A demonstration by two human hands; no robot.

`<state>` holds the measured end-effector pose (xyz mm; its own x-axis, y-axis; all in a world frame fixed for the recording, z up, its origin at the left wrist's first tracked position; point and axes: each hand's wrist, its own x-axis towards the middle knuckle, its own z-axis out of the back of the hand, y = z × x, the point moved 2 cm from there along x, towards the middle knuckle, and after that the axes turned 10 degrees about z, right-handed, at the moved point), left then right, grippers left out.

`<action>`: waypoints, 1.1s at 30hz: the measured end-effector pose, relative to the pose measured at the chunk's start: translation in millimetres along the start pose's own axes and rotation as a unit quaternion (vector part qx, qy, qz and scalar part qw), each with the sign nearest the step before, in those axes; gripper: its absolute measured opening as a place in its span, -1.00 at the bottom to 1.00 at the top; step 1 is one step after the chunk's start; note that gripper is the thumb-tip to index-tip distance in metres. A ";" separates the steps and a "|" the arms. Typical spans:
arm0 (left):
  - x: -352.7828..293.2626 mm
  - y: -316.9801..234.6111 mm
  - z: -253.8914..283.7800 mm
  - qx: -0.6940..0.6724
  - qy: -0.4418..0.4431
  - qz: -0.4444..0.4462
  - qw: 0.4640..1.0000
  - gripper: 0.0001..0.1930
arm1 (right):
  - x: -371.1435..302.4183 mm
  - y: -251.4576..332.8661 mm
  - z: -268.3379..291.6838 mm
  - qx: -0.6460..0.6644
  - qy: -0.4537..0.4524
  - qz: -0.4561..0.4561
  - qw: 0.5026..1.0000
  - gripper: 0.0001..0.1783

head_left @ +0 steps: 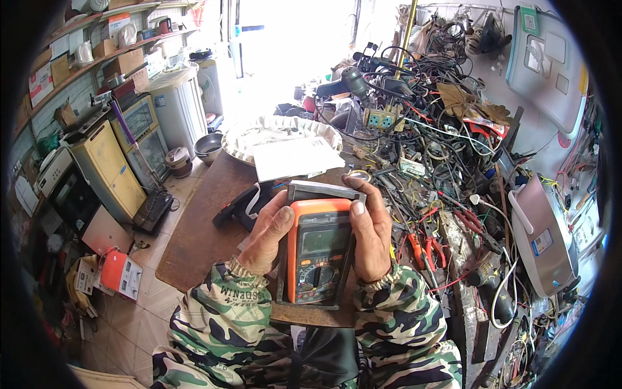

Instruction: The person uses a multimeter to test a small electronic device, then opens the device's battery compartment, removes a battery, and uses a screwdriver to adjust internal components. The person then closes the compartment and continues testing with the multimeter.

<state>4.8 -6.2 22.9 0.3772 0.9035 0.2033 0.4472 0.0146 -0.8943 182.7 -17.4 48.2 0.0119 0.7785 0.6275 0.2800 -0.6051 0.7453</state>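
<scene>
left hand (267,235) and right hand (372,235) clasp a dark rectangular frame (314,190) from both sides, the orange-and-black boxy multimeter (320,251) between their thumbs!

Smooth orange plastic against worn wood and camouflage cloth.
The multimeter (322,258) has a smooth plastic shell and a slick, dark screen (325,239); the dark frame (324,190) around it looks matt and scuffed. Beneath it, the brown wooden table (194,240) is dull and worn. Beyond it lies smooth white paper (298,157); nearer than it, matt, wrinkled cloth sleeves (223,308); far right of it, a smooth, silvery casing (547,243) with a soft sheen.
</scene>
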 end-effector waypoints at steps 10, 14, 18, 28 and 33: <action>-4.3 -5.1 -5.0 0.021 -0.007 -0.011 1.000 -0.15 | 0.8 0.0 -1.6 0.092 -0.015 -0.011 0.996 -0.55; -1.6 -6.1 -9.9 0.002 0.012 -0.009 1.000 -0.24 | -3.5 -4.1 -0.1 0.029 -0.041 0.043 0.998 -0.64; -1.0 -5.7 -11.4 -0.021 0.004 -0.016 1.000 -0.41 | -4.9 -3.2 -5.0 -0.035 -0.042 0.069 0.996 -0.61; 4.8 -4.2 -6.5 0.036 -0.039 -0.036 0.998 -0.54 | -1.7 7.9 -11.1 -0.120 -0.033 0.024 0.992 -0.44; 5.2 -2.1 -6.4 0.062 -0.048 0.036 0.996 -0.53 | 3.4 -18.5 5.5 -0.057 -0.030 0.013 0.998 -0.59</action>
<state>10.9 -4.2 28.4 0.3222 0.9410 0.1037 0.3162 -0.0037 -0.9487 182.8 -2.7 35.3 0.0758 0.7694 0.6343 0.1670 -0.6369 0.7526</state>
